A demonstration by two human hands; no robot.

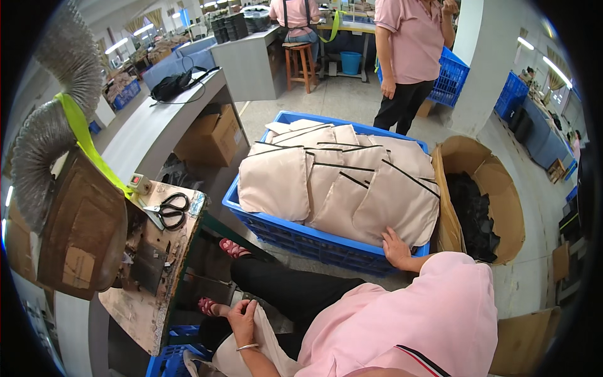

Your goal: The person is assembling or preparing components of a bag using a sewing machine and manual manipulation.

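My left hand (242, 319), with a bracelet at the wrist, is closed on a beige fabric piece (269, 334) hanging over my lap. My right hand (396, 249) reaches over the near rim of a blue plastic crate (301, 234). Its fingers lie spread on the lower edge of a beige fabric pouch (397, 204) with a black strip along its top. Many similar beige pouches (273, 182) fill the crate in overlapping layers, their black edges slanting different ways. The underside of my right hand's grip is hidden.
To the left, a worn worktable (141, 270) carries black-handled scissors (168, 210) and a small switch box (139, 183). A cardboard drum (449, 195) with black scraps (471, 213) stands right of the crate. Beyond the crate stands a person (411, 50); another sits on a wooden stool (300, 60).
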